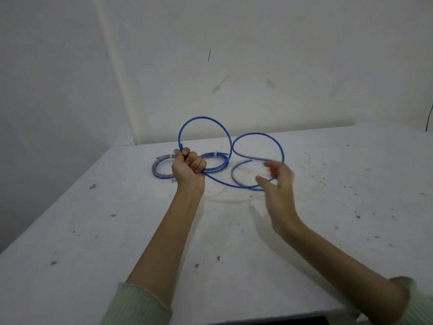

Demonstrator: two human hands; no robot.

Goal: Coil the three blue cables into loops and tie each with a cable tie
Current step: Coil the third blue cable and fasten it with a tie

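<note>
Head view, left hand [188, 167] grips blue cable [203, 127], no legible writing

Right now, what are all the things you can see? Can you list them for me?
Tied cable coils: two, blue; far on the table, one behind the left hand, one just right of it; each with a white tie.
Loose cable: one, blue; one loop held up, the rest curling on the table to the right.
Table: one, white with dark specks; fills the lower view.
Wall: white, stained, behind the table.
Dark cord: one, hanging at far right.
Sleeves: two, pale green; bottom corners.
Hands: left hand grips the loose cable; right hand open and blurred, by the cable's far curl.
</note>
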